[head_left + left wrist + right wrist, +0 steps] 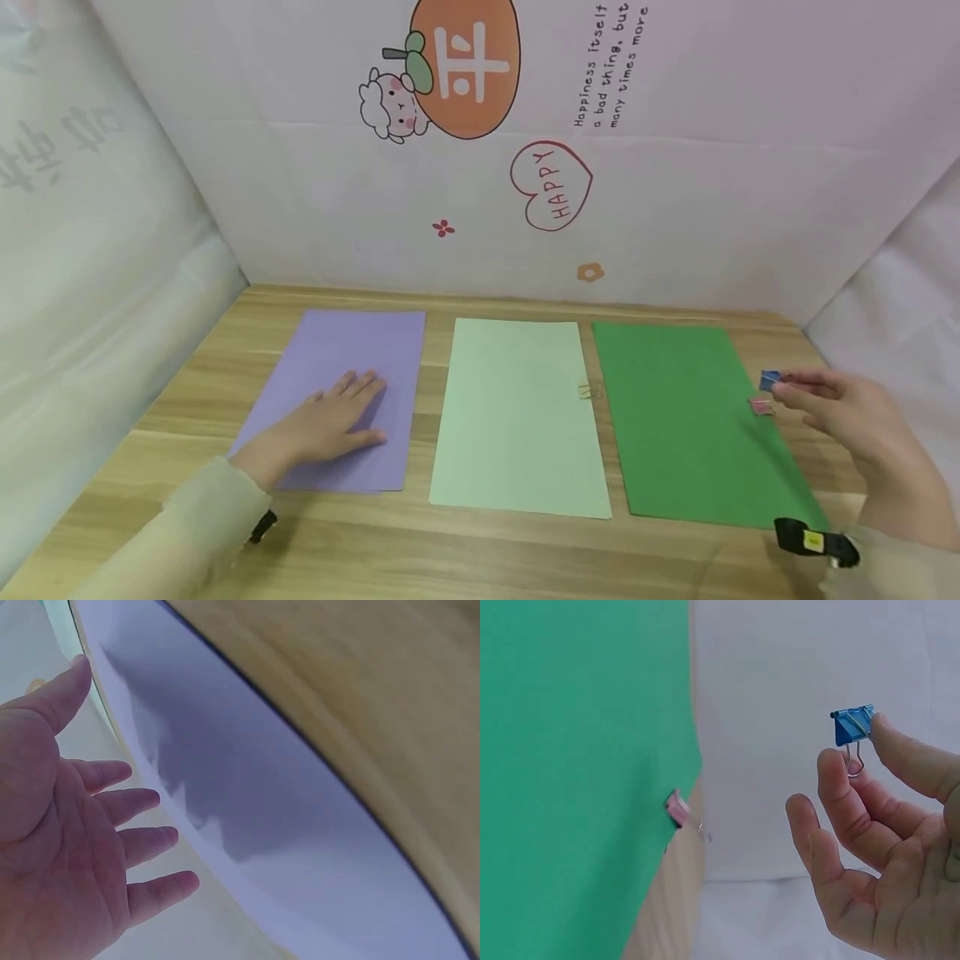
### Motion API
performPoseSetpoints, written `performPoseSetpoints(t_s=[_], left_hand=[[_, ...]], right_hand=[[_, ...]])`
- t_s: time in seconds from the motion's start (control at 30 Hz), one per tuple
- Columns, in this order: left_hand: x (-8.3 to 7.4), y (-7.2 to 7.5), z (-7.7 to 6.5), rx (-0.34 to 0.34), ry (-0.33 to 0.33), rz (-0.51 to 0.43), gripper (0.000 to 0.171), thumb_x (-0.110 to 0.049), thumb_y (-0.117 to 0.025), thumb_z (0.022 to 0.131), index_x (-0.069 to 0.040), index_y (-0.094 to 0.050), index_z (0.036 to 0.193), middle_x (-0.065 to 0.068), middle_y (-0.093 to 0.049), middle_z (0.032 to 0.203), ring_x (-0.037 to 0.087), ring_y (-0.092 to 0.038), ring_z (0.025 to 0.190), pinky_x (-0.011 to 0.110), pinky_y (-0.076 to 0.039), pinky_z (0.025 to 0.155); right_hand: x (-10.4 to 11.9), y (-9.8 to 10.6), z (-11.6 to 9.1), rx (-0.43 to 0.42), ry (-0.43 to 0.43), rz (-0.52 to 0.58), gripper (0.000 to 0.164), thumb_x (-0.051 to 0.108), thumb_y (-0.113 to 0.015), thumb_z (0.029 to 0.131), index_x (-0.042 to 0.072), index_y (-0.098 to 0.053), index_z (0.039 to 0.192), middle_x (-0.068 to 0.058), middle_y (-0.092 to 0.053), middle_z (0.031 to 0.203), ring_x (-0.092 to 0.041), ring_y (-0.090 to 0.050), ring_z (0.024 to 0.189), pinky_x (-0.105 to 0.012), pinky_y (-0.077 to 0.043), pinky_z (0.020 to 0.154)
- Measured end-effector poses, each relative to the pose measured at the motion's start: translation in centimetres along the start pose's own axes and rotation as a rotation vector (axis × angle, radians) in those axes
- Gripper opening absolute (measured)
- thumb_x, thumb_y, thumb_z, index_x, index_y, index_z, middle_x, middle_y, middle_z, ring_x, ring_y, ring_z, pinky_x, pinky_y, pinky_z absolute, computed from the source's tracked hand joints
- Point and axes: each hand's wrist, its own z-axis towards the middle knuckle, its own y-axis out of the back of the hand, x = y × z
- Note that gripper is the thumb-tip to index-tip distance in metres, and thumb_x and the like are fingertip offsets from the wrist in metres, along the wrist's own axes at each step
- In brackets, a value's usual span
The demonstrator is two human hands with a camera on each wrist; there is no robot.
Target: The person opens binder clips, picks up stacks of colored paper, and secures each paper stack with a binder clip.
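Over the purple paper (367, 342), my left hand (333, 425) is spread with straight fingers, and in the left wrist view its shadow falls on the sheet below. My right hand (862, 421) pinches a blue binder clip (853, 725) between thumb and fingers, beside the green paper (675, 417). One wire handle of that clip hangs down in the right wrist view. A pink binder clip (761, 407) grips the green paper's right edge, close to the right fingertips.
Between the purple and green papers lies a pale green sheet (513, 417), with a yellowish binder clip (585, 392) on its right edge. All the papers lie on a wooden table (480, 554). A white printed cloth (315, 208) stands along the back, with more at both sides.
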Motion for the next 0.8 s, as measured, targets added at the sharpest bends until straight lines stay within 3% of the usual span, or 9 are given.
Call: performPoseSetpoints(t_s=[0.2, 0.33, 0.5, 0.8], left_hand=[[0.9, 0.1, -0.5, -0.012, 0.014, -0.015, 0.08, -0.049, -0.056, 0.098, -0.003, -0.026, 0.156, 0.022, -0.021, 0.163, 0.051, -0.017, 0.148, 0.078, -0.023, 0.106], [1.5, 0.4, -0.7, -0.047, 0.018, -0.018, 0.079, -0.048, -0.056, 0.098, -0.002, -0.027, 0.155, 0.024, -0.022, 0.162, 0.053, -0.018, 0.146, 0.079, -0.024, 0.105], [2.1, 0.8, -1.0, -0.083, 0.023, -0.032, 0.08, -0.05, -0.057, 0.097, -0.001, -0.028, 0.155, 0.026, -0.023, 0.16, 0.056, -0.02, 0.144, 0.079, -0.025, 0.104], [4.1, 1.4, -1.4, -0.123, 0.043, -0.071, 0.083, -0.049, -0.059, 0.096, 0.003, -0.028, 0.153, 0.031, -0.023, 0.158, 0.06, -0.019, 0.142, 0.076, -0.023, 0.108]], right_hand=[[2.1, -0.6, 0.6, -0.007, 0.051, 0.024, 0.047, 0.039, -0.061, 0.098, 0.005, -0.053, 0.129, 0.043, -0.054, 0.094, 0.02, -0.054, 0.084, -0.011, -0.053, 0.07], [3.0, -1.5, 1.1, 0.006, 0.074, 0.081, 0.033, 0.032, -0.062, 0.099, 0.012, -0.057, 0.124, 0.038, -0.059, 0.091, 0.008, -0.065, 0.08, -0.013, -0.053, 0.069], [3.9, -2.5, 1.3, 0.018, 0.075, 0.088, 0.051, 0.035, -0.059, 0.1, 0.002, -0.049, 0.137, 0.035, -0.06, 0.092, 0.0, -0.064, 0.077, -0.018, -0.053, 0.067], [4.9, -3.3, 1.6, 0.024, 0.071, 0.115, 0.048, 0.037, -0.058, 0.1, 0.003, -0.049, 0.133, 0.028, -0.061, 0.091, -0.006, -0.048, 0.063, -0.025, -0.044, 0.057]])
